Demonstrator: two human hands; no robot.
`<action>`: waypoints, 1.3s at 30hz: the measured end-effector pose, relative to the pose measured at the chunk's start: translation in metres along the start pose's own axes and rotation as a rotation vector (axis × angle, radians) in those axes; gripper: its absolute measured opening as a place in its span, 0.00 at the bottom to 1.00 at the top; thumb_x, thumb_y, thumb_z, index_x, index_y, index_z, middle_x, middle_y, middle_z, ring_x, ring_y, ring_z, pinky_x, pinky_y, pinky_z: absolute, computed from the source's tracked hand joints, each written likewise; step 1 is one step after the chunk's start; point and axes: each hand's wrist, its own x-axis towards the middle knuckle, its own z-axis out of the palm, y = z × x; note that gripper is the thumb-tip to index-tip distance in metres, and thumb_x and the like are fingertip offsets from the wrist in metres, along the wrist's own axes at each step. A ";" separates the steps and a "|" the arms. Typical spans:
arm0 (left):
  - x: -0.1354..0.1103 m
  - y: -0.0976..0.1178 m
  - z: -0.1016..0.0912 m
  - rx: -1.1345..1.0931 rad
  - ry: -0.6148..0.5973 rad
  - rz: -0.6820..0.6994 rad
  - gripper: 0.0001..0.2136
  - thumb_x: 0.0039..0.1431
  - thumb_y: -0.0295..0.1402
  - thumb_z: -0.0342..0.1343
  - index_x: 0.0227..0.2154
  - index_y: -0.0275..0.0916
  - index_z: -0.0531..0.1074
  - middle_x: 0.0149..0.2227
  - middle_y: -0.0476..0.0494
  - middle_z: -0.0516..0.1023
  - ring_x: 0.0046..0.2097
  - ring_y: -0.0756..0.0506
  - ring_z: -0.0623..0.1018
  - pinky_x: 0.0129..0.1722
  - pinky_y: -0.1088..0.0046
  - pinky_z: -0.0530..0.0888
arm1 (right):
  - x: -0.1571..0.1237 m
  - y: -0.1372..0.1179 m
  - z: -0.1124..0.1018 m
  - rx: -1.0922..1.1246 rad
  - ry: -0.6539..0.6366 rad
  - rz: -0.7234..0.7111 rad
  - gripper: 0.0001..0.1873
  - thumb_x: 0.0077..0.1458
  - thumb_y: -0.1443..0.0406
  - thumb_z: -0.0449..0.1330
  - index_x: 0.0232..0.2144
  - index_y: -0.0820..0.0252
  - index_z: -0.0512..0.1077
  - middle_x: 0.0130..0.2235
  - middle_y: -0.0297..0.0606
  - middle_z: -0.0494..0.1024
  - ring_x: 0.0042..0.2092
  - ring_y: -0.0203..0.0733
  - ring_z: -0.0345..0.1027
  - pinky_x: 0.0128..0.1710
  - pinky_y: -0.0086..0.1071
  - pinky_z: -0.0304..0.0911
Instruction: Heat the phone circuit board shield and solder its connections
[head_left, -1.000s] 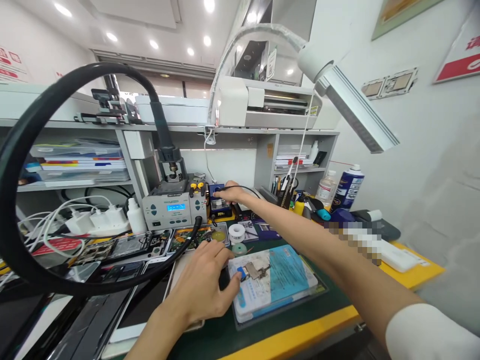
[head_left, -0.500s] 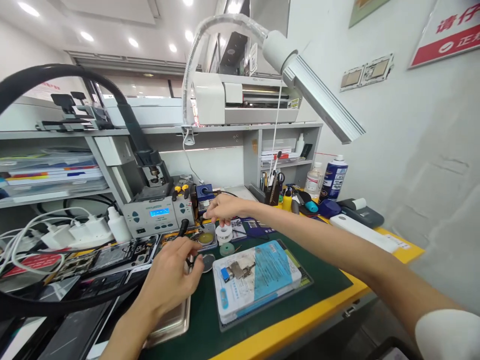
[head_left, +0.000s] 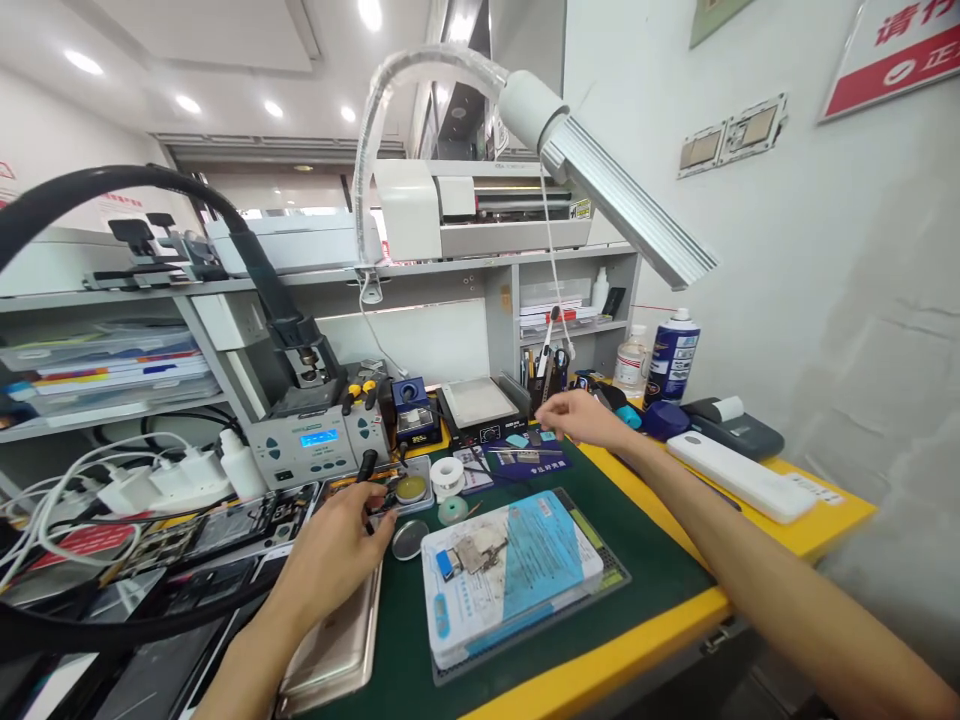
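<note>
My left hand point(head_left: 337, 545) hovers over the green mat point(head_left: 645, 570) with its fingers curled in a pinch. Its fingertips are beside a small yellow tin point(head_left: 411, 489) and a round metal lid point(head_left: 409, 539); what they hold is hidden. A gold phone point(head_left: 334, 650) lies face down under my wrist. My right hand point(head_left: 581, 418) reaches out to the back right, fingers loosely spread and empty, near the tool holder point(head_left: 546, 385) and a blue card point(head_left: 529, 462). A white and blue box point(head_left: 517, 570) with a small circuit board point(head_left: 476, 550) on it lies between my arms.
A grey rework station point(head_left: 315, 440), a blue soldering station point(head_left: 411, 410) and a hot plate point(head_left: 480, 405) stand at the back. A solder spool point(head_left: 448, 475) is nearby. A spray can point(head_left: 671, 355), a lamp head point(head_left: 622, 205) and a white slab point(head_left: 739, 475) are at right. Opened phones point(head_left: 225, 520) and cables crowd the left.
My right hand has left the blue soldering station and swung right toward the tool holder. My left hand drew back from the box to the tins. The view turned right.
</note>
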 end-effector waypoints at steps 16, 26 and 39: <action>0.068 0.035 0.012 0.306 -0.272 -0.162 0.20 0.70 0.52 0.56 0.37 0.37 0.75 0.33 0.47 0.78 0.34 0.47 0.79 0.39 0.65 0.78 | 0.002 0.052 0.010 -0.197 -0.070 -0.013 0.13 0.70 0.59 0.63 0.53 0.55 0.77 0.57 0.44 0.79 0.52 0.47 0.77 0.51 0.44 0.75; 0.056 0.026 -0.012 0.279 -0.073 -0.179 0.17 0.61 0.50 0.58 0.38 0.40 0.76 0.35 0.39 0.81 0.35 0.37 0.80 0.34 0.60 0.73 | 0.003 0.043 0.013 -0.196 -0.037 -0.075 0.16 0.69 0.59 0.64 0.54 0.60 0.76 0.55 0.43 0.80 0.49 0.49 0.78 0.48 0.46 0.77; -0.007 0.013 -0.007 -0.130 0.324 0.148 0.19 0.60 0.47 0.56 0.49 0.42 0.71 0.45 0.43 0.75 0.37 0.44 0.77 0.35 0.66 0.75 | -0.028 0.008 -0.011 0.107 0.177 -0.174 0.18 0.59 0.50 0.66 0.34 0.59 0.79 0.29 0.41 0.83 0.30 0.43 0.75 0.31 0.35 0.70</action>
